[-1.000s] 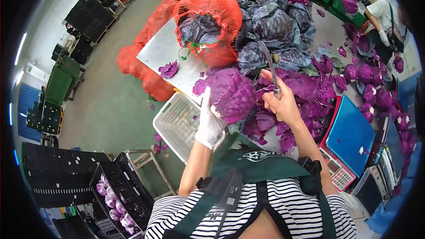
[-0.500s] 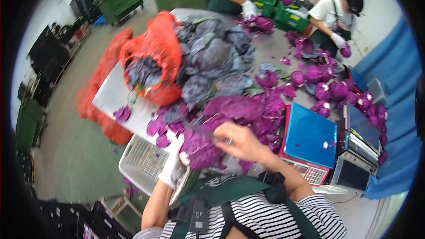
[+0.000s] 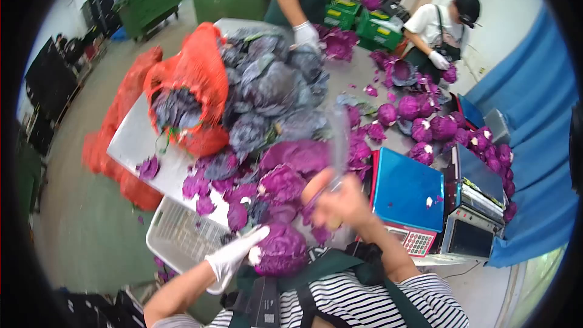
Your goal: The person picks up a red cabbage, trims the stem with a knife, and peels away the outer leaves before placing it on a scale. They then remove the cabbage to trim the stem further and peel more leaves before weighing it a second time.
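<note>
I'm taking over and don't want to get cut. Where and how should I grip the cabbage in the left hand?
Cup the cabbage around its rounded right side, coming from the right with a spread palm. It is a ball without a handle, and the gloved left hand is on its left, by the pale stem end. I'd let the right hand and its knife move off first.

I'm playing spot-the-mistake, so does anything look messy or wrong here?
Yes. Purple leaf scraps lie on the floor by the white basket, though most leaves are on the table. A small pale bit on the blue scale plate looks stray too.
</note>
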Demonstrator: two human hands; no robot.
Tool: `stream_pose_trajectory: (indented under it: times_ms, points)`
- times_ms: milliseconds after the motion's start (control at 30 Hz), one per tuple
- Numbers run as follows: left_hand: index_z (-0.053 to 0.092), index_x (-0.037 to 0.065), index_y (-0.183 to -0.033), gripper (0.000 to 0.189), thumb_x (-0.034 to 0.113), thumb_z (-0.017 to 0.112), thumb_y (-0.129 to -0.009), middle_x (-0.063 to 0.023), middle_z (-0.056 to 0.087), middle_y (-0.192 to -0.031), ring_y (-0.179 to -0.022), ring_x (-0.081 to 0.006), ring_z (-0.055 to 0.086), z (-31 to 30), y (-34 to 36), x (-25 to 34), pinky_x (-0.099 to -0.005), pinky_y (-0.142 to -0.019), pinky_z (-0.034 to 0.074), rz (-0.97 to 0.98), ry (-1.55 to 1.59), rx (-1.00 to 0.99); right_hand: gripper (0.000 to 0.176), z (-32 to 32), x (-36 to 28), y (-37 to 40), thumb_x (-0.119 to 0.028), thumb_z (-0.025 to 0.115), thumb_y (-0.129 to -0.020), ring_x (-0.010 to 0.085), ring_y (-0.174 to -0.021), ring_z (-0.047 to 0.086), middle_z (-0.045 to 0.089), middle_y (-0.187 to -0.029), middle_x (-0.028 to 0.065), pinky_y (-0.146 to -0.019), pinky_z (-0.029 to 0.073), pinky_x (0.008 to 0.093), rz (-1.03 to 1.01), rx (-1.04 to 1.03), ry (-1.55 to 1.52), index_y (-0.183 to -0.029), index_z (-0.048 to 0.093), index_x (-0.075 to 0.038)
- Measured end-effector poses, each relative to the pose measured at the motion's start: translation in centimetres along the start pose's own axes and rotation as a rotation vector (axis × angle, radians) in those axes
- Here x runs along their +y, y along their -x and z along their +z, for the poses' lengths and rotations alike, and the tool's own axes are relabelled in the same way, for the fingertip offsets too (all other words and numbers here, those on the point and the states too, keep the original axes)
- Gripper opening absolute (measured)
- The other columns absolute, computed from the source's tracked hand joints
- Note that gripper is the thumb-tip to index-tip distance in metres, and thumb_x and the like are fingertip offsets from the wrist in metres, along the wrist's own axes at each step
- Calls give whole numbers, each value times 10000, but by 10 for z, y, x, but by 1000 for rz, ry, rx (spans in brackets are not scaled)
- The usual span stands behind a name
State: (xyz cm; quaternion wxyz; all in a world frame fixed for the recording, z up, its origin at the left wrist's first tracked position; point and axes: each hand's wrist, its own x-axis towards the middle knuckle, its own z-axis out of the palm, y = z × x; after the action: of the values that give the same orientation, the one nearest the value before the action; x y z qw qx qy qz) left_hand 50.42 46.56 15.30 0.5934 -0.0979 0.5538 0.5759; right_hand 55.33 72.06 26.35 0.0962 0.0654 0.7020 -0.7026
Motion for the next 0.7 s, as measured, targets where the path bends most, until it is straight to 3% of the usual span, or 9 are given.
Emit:
stream_pose_trajectory:
  times_ms: [67, 100, 133, 233, 267, 433, 533, 600, 700]
  points:
    - [596, 185, -1027, 324, 485, 538, -919, 99, 597, -692, -519, -6, 498, 17, 16, 24, -165, -459, 396, 76, 14, -108, 120, -9, 24, -25, -70, 606, -872, 133, -553, 614, 627, -828, 91, -453, 453, 238, -485, 118, -344, -968, 561, -14]
    - [590, 181, -987, 319, 488, 546, -915, 113, 558, -652, -477, -11, 444, 18, 16, 23, -171, -430, 357, 70, 16, -92, 183, -7, 21, -28, -60, 621, -861, 149, -616, 632, 612, -979, 109, -496, 474, 236, -388, 185, -64, -1016, 547, 2]
    - [591, 161, -1044, 347, 481, 537, -921, 88, 606, -738, -556, -26, 511, 6, 3, 19, -184, -507, 417, 6, 28, -132, 361, -9, 30, -36, -44, 641, -844, 134, -706, 633, 555, -1148, 109, -558, 493, 226, -484, 168, 323, -1175, 511, 18]
    - [521, 93, -1280, 523, 484, 509, -932, -28, 642, -1139, -978, -103, 620, 9, 8, 13, -271, -868, 493, 68, 117, -123, 712, -3, 63, -29, -14, 693, -779, 62, -759, 567, 451, -1342, 103, -620, 486, 219, -313, 69, 216, -1413, 371, -45]
    - [397, 68, -1399, 633, 493, 486, -938, -63, 497, -1367, -1234, -140, 487, 8, 11, 13, -322, -1062, 365, 132, 137, -202, 768, 2, 72, -21, -39, 728, -752, 62, -798, 556, 416, -1395, 102, -636, 480, 217, -220, -43, 115, -1423, 356, -49]
    - [189, 100, -1479, 773, 483, 542, -908, -106, 450, -1380, -1255, -189, 452, -16, 9, 5, -345, -1079, 330, 223, -161, -259, 602, 21, 96, -10, -289, 724, -788, 75, -865, 562, 578, -1193, 126, -709, 476, 230, -166, -288, 235, -1291, 515, -34]
    - [79, 122, -1497, 920, 372, 675, -841, -136, 355, -1434, -1298, -225, 386, -17, 10, -12, -357, -1086, 308, 476, -340, -347, 594, 24, 88, 2, -248, 681, -780, 84, -842, 565, 558, -1186, 118, -608, 443, 183, 236, -242, 187, -1299, 493, -30]
    - [94, 109, -1492, 1065, 176, 812, -709, -172, 275, -1464, -1336, -225, 315, -16, 4, -20, -371, -1095, 292, 676, -373, -327, 516, 26, 93, 2, -209, 676, -781, 121, -911, 582, 574, -1174, 115, -665, 475, 220, -49, -139, 351, -1240, 542, -17]
    - [147, 140, -1488, 1032, 198, 809, -698, -133, 299, -1460, -1338, -220, 323, -10, 3, -18, -380, -1105, 290, 603, -395, -200, 467, 28, 88, 8, -214, 739, -771, 253, -1085, 581, 585, -1173, 150, -887, 458, 310, -363, 16, 529, -1151, 593, 15]
